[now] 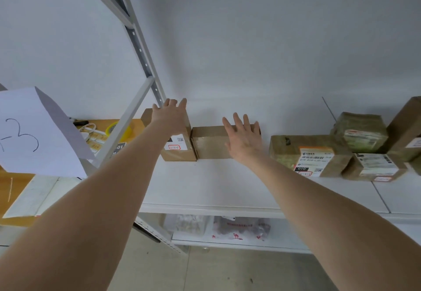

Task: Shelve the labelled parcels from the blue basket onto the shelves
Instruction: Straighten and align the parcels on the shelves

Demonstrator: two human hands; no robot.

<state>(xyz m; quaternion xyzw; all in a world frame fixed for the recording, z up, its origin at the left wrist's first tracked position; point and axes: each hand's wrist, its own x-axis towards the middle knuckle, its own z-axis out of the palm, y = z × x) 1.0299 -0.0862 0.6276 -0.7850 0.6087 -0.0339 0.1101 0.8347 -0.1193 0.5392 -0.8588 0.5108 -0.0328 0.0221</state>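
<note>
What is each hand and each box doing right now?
left hand: open, fingers straight, on top of the labelled box.
right hand: open, flat on the plain box.
labelled box: closed, on the shelf, touching the plain box.
plain box: taped closed, on the shelf.
taped parcel: closed, standing apart to the right, label facing front.
paper sign: hanging at the left, showing a 3.

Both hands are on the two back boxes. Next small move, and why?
Probably draw both hands back: the left hand and right hand lie open on the labelled box and plain box, which already sit side by side at the back of the shelf.
</note>
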